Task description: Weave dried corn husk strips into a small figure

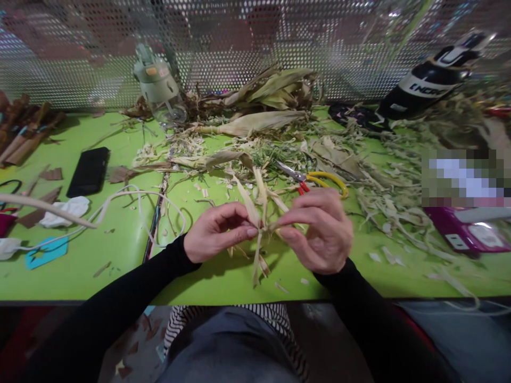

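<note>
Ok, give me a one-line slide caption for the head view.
Left hand and right hand pinch pale husk strips over a green table, scissors lying beyond.

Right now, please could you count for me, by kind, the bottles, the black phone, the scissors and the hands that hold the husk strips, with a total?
Bottles: 2 (green-lidded bottle, black bottle)
Black phone: 1
Yellow-handled scissors: 1
Hands holding husk strips: 2 (left hand, right hand)
Total: 6
</note>
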`<state>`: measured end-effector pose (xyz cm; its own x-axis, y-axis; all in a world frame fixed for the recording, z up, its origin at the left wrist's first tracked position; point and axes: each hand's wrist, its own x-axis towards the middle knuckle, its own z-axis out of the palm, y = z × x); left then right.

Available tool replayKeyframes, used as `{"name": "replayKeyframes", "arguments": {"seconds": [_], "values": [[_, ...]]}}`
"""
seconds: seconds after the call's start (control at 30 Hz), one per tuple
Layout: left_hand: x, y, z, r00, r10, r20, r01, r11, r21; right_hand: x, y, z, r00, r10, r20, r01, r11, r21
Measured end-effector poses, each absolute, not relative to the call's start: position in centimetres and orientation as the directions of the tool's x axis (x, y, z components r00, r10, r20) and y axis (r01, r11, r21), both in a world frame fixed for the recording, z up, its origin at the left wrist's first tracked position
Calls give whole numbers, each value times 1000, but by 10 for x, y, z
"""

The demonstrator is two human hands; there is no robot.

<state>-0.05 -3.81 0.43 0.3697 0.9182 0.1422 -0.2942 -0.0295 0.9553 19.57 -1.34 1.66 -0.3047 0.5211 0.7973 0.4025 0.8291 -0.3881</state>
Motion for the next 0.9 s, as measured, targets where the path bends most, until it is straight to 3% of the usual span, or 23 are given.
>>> {"name": "replayKeyframes", "arguments": {"seconds": [0.13, 0.37, 0.57, 0.9], "values": [[1, -38, 4, 318, 940, 121, -360, 1, 933, 190, -16, 22, -464, 587, 663, 388, 808, -443], [0, -37, 4, 356, 929, 98, -378, 47, 925, 185, -19, 18, -448, 594, 668, 366, 804, -469], [-1, -35, 5, 387, 921, 39, -373, 118, 921, 185, -22, 18, -421, 667, 616, 323, 744, -585], [1, -39, 10, 309, 950, 42, -280, 48, 959, 190, -23, 17, -467, 715, 521, 195, 657, -728]]}}
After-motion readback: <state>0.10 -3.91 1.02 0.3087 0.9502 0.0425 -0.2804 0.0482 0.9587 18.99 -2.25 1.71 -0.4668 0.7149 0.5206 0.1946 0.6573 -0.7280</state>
